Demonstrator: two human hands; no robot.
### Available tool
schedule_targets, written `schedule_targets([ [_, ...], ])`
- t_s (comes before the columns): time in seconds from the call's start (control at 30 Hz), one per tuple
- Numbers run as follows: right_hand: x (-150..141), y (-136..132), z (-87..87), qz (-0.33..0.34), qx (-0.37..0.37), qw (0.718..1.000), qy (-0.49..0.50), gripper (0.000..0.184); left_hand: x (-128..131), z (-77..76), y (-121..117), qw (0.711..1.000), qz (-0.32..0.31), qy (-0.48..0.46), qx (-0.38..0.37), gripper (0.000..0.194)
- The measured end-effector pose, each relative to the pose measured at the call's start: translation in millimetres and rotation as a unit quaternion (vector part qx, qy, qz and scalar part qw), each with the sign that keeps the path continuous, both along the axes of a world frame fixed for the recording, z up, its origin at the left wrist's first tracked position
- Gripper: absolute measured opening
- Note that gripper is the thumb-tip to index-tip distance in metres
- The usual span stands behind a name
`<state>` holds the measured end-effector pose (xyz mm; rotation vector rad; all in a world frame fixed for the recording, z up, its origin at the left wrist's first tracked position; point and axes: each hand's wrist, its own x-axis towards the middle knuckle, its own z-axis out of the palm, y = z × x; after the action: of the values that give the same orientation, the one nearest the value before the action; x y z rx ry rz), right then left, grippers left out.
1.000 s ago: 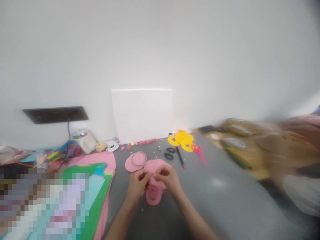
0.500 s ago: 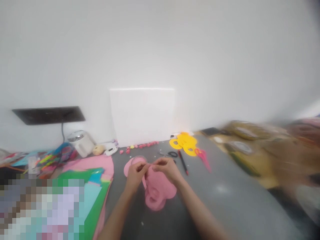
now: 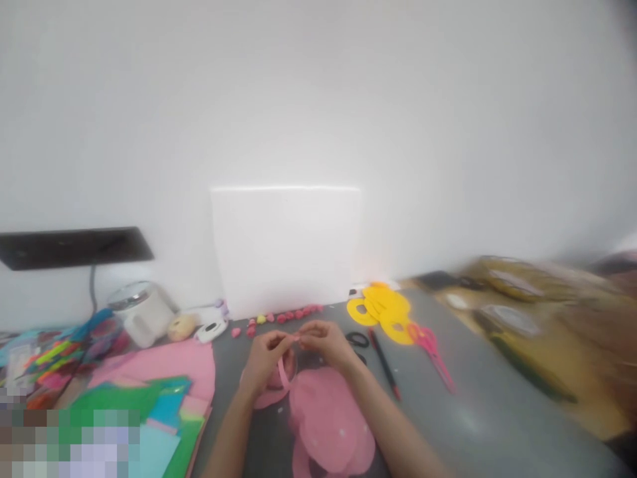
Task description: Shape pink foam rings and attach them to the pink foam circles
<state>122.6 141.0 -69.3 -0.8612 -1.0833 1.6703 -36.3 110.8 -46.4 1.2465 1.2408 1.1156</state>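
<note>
My left hand (image 3: 266, 358) and my right hand (image 3: 323, 342) meet above the grey table, fingertips almost touching. Between them they pinch a narrow pink paper strip (image 3: 284, 373), whose end hangs below the left fingers. Under my left hand lies a pink paper cut-out (image 3: 271, 398) beside a round clear rim, mostly hidden by the hand. Closer to me, between my forearms, rest stacked pink paper shapes (image 3: 331, 418) with rounded edges.
Pink-handled scissors (image 3: 430, 348), a dark pencil (image 3: 385, 365), black-handled scissors (image 3: 357, 340) and yellow paper cut-outs (image 3: 381, 307) lie to the right. Small pink pieces (image 3: 298, 315) line the white board (image 3: 286, 252). Coloured sheets (image 3: 119, 405) and a white cup-shaped appliance (image 3: 142, 315) are left.
Both hands have lifted off the stacked pink shapes and now hold the strip beyond them. The stack lies nearer to me, and the camera view has shifted.
</note>
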Motion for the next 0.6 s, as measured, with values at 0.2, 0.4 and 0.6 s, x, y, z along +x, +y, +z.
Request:
schedule_targets([
  [0.2, 3, 2, -5.6, -0.002, -0.007, 1.0, 0.001, 0.03, 1, -3.8, 3, 1.0, -0.017, -0.009, -0.018, 0.028],
  [0.4, 8, 1, -3.7, -0.02, -0.004, 1.0, -0.01, 0.032, 7, -2.0, 2, 0.997, -0.022, -0.054, -0.046, 0.027],
  [0.6, 10, 0, -2.4, -0.027, 0.009, 1.0, 0.0, 0.031, 10, -3.3, 2, 0.998, -0.029, -0.046, -0.024, 0.026],
])
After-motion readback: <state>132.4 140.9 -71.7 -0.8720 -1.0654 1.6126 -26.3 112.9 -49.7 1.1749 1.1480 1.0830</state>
